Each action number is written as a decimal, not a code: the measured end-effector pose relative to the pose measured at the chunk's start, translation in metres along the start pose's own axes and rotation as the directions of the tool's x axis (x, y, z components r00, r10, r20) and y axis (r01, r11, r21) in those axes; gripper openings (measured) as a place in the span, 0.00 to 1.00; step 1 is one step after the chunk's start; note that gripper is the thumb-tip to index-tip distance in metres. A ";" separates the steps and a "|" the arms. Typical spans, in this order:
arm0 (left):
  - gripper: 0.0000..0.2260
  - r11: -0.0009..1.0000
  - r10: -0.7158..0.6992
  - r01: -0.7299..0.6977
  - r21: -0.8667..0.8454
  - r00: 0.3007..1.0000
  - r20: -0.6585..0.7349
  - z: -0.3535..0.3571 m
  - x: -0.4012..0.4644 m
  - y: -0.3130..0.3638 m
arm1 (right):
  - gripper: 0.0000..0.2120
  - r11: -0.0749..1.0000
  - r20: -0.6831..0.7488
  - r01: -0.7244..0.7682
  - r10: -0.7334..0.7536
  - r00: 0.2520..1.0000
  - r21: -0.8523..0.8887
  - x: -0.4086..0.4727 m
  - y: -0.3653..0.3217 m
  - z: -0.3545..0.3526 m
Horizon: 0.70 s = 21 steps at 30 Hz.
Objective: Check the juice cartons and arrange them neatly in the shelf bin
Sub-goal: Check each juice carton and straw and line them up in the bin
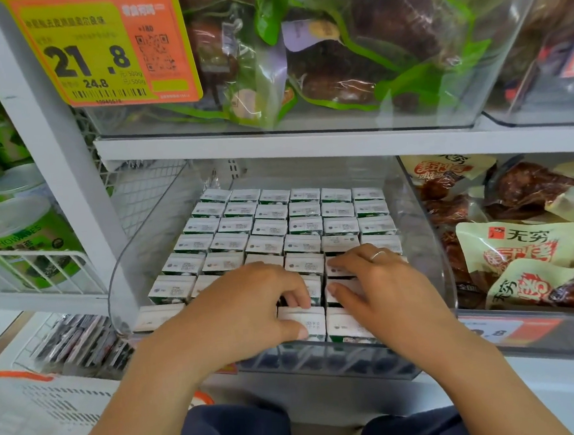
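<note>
Our left grip point(251, 306) pinches a front-row carton point(302, 322) — thumb on its near edge, fingers curled over its back — while the right grip point(376, 279) lies flat, fingers apart, on the next column. The carton runs left-right in the bin point(427, 227), nearest our left.

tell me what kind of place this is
Most likely a grocery store aisle: a yellow and orange price tag hangs on the shelf, clear bins hold packaged food, and small juice cartons fill one bin in rows.
</note>
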<state>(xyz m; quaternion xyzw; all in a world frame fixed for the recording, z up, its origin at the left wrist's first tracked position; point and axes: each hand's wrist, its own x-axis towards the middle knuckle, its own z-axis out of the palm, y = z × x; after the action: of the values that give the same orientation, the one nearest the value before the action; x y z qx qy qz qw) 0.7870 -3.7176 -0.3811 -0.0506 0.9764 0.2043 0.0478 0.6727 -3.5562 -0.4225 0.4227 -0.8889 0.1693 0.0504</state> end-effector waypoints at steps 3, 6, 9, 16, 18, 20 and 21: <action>0.15 0.977 -0.004 -0.012 0.212 0.997 0.073 -0.005 0.008 0.013 | 0.19 1.000 0.003 0.000 0.000 1.000 0.013 -0.001 0.000 0.000; 0.12 0.920 -0.025 -0.040 0.390 0.987 0.161 -0.012 0.017 0.023 | 0.19 0.999 0.005 -0.001 0.000 1.000 0.037 -0.001 -0.001 0.000; 0.14 0.895 -0.015 -0.079 0.440 0.979 0.205 -0.013 0.019 0.029 | 0.19 0.998 0.004 0.002 -0.002 1.000 0.061 -0.001 -0.001 0.000; 0.09 0.993 0.008 -0.029 0.115 0.983 0.181 -0.021 0.019 0.012 | 0.18 0.997 -0.017 0.014 -0.012 1.000 0.077 -0.003 0.000 0.002; 0.09 1.000 -0.002 0.002 -0.002 0.995 0.096 -0.024 0.015 0.006 | 0.18 0.996 -0.029 0.024 -0.022 0.999 0.081 -0.004 0.001 0.003; 0.10 0.994 0.001 -0.002 -0.105 1.000 -0.013 -0.028 0.011 0.000 | 0.18 0.996 -0.045 0.032 -0.028 0.999 0.084 -0.004 0.000 0.003; 0.12 0.986 0.000 -0.013 -0.167 0.997 -0.074 -0.030 0.009 -0.002 | 0.18 0.996 -0.056 0.034 -0.029 0.998 0.083 -0.004 0.000 0.002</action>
<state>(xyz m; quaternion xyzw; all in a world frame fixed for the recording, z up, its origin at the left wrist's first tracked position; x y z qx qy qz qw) 0.7764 -3.7317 -0.3554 -0.0587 0.9570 0.2839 0.0066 0.6753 -3.5543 -0.4250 0.4336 -0.8725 0.2171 0.0595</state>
